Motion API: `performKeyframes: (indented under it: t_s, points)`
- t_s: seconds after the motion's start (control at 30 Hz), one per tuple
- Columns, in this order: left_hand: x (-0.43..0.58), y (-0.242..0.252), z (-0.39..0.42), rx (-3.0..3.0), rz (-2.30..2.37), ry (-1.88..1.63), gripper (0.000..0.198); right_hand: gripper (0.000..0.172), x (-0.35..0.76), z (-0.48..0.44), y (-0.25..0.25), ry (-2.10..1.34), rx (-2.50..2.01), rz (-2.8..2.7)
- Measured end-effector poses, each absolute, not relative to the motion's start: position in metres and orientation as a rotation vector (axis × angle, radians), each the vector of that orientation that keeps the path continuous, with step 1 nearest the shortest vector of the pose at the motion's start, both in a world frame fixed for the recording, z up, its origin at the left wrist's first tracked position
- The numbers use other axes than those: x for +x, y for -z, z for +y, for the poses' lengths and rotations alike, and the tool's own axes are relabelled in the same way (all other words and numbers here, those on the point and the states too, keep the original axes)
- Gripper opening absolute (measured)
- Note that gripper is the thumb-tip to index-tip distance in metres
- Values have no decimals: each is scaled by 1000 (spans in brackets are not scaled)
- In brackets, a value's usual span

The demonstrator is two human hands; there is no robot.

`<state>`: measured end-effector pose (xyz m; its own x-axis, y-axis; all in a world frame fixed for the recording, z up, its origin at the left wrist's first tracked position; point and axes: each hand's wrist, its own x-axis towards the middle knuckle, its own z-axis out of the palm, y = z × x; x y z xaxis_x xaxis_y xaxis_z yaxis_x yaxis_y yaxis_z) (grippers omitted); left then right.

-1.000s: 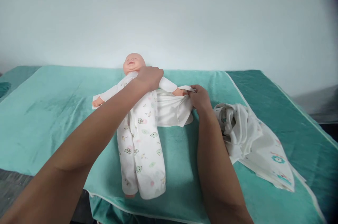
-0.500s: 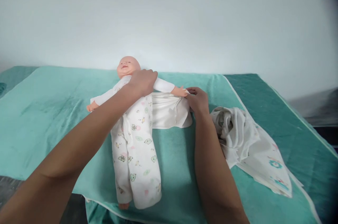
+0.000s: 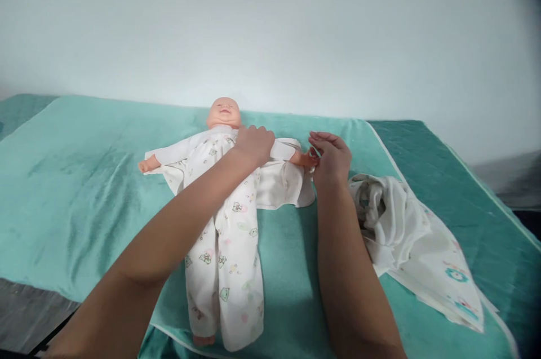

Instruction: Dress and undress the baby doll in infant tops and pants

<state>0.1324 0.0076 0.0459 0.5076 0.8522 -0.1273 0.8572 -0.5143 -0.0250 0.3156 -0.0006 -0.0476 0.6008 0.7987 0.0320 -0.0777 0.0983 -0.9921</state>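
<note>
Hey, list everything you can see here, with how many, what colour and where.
Doll: one, pink, lying face up
Printed clothing: pieces uncountable, white, on the doll
White cloth: count unclear, white, under the doll's arms
Crumpled cloth pile: count unclear, white with teal print, picture right
Light cover: one, light green, beneath the doll
Darker covering: count unclear, dark green, mainly picture right
Wall: one, pale, behind
Floor: one, grey, lower left
Left hand: one, bare, at doll's shoulder
Right hand: one, bare, by doll's outstretched hand
</note>
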Motion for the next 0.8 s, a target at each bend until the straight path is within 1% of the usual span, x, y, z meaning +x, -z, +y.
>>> performKeyframes:
  t_s: [0.07,0.17,0.3,0.37,0.5,0.57,0.7,0.73,0.8]
  points:
    - [127,-46,-4,2702,1527,58,29,21,302,-4,45,-550,-1407,-875]
    - [99,-44,-21,2595,1576,-320,27,22,276,-12,42,-370,-1459,-1203]
    - [33,-23,-32,2271,1511,-961,30,27,237,-25,39,-464,-1366,-1455]
    - [1,-6,-34,2077,1454,-1142,32,29,222,-30,39,-527,-1289,-1555]
    - [-28,19,-33,1844,1382,-1180,38,28,209,-35,40,-626,-1208,-1662]
    - [-25,22,-33,1832,1379,-1204,35,33,208,-34,40,-673,-1204,-1664]
    - [-10,20,-34,2031,1414,-1286,21,53,205,-30,38,-732,-1237,-1653]
    - [-7,20,-35,2125,1417,-1290,17,55,203,-29,37,-717,-1230,-1668]
    - [-5,20,-37,2299,1422,-1281,14,52,200,-29,35,-668,-1178,-1721]
